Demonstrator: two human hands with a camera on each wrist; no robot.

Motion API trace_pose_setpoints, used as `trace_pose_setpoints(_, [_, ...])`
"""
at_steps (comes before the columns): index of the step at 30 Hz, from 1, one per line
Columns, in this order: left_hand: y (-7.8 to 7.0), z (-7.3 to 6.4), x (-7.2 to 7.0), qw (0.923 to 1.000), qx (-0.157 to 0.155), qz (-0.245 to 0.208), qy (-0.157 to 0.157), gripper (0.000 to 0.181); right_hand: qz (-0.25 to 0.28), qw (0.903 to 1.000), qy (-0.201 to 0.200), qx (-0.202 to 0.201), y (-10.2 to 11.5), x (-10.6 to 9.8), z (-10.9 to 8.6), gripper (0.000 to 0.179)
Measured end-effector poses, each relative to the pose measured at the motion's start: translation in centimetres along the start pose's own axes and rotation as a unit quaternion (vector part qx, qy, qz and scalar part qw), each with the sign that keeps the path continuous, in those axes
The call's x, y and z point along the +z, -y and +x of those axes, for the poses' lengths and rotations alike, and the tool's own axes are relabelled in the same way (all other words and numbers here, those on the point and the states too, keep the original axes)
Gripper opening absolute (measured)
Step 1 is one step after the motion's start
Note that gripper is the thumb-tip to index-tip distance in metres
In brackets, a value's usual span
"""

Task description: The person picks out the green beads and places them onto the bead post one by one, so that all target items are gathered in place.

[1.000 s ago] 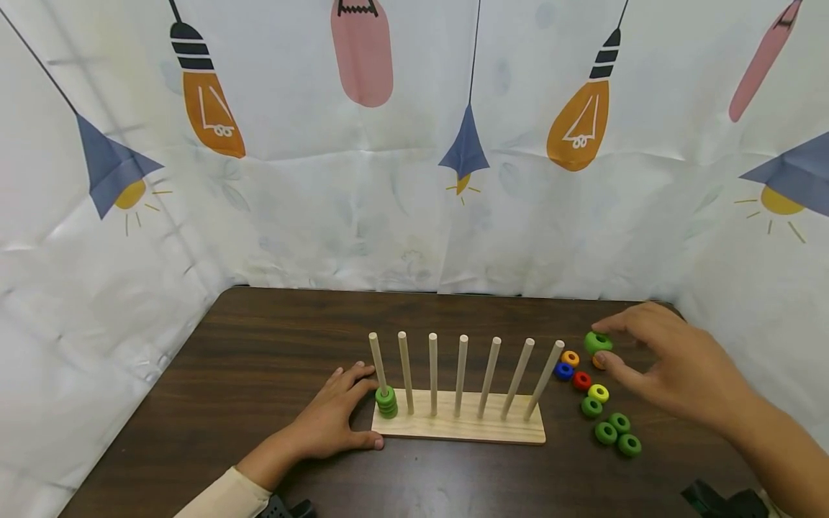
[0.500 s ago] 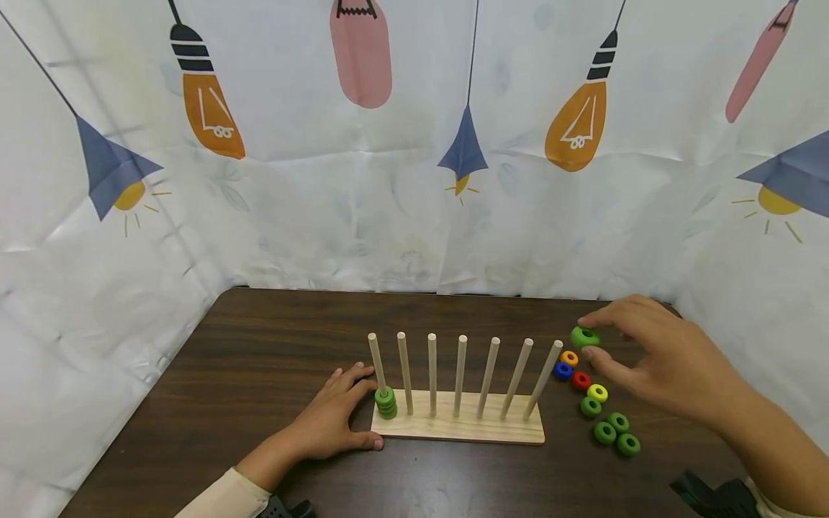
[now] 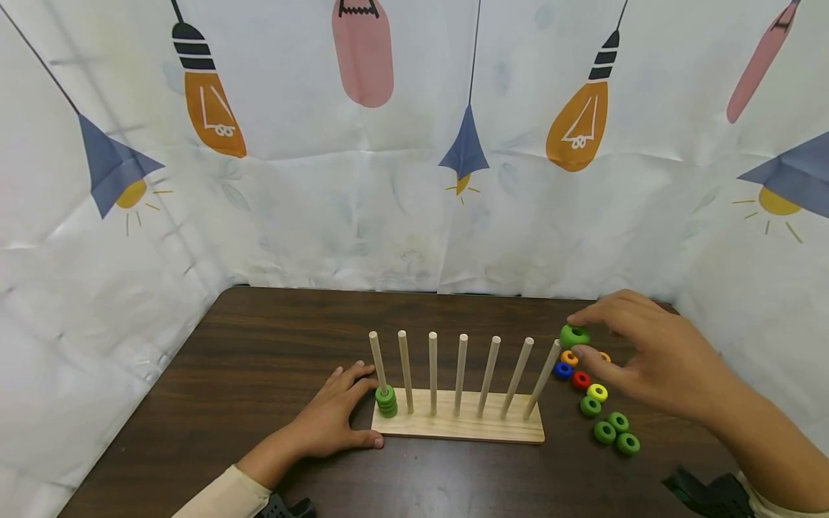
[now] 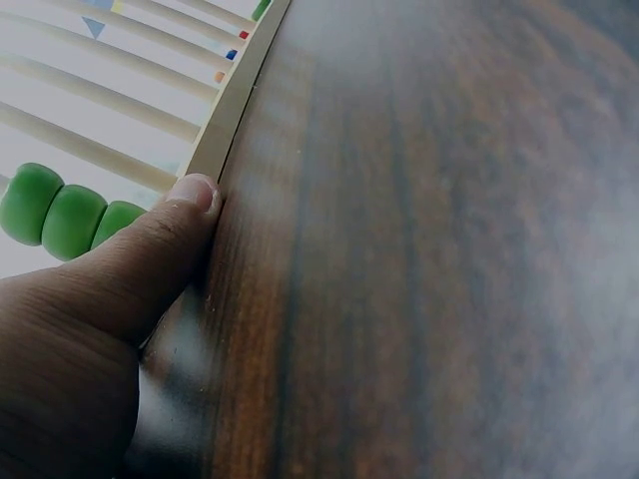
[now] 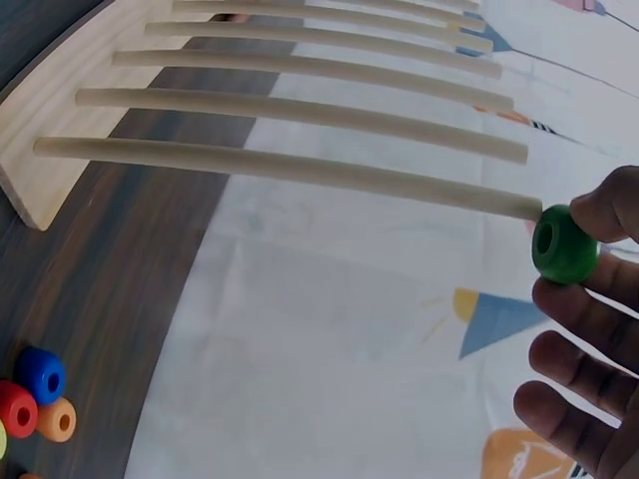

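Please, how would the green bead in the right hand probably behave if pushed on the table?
The green bead is probably stiff: pinched by the right hand, it shows no dent. Its rounded side suggests it could roll on edge; lying hole-up, like the loose green beads, it may rather slide.

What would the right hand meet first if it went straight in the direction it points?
The right hand, pinching the green bead, would likely meet the rightmost peg near its top; depth is unclear.
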State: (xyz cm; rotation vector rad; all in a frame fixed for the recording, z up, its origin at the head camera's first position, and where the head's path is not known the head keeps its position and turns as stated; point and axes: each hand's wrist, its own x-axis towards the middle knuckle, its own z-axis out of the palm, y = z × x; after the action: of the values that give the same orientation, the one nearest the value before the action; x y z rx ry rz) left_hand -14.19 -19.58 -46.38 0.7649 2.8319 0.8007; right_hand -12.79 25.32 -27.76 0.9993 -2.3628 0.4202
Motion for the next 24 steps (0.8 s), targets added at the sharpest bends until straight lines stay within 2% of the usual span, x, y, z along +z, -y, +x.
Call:
trace_pose_setpoints(7, [0.28,0.01,0.22,0.9998,0.013,-0.005,-0.015,0.083,0.013,0.9998,-0.008,-0.016,0.20,0.45,0.42,0.043])
trace_pose_setpoints(11, [0.56,0.02,0.49,0.9993,0.023,-0.008,-0.027,0.081,0.032,0.9994,0.007,-0.011,0.23,0.55,0.47,0.027])
trace_pose_setpoints(15, [0.44,0.11,0.37,0.9998,0.013,-0.003,-0.014,0.082,0.034,0.9993,0.015,-0.008,0.32,0.73,0.57,0.036])
trace_pose_setpoints(20, [0.32,0.17,0.21,0.9999,0.002,0.009,0.004,0.084,0.034,0.9992,0.015,-0.014,0.51,0.95,0.83,0.028])
trace_pose_setpoints(24, [0.21,0.09,0.12,1.0000,0.002,0.006,0.003,0.084,0.035,0.9991,0.009,-0.023,0.66,1.01,1.10,0.023])
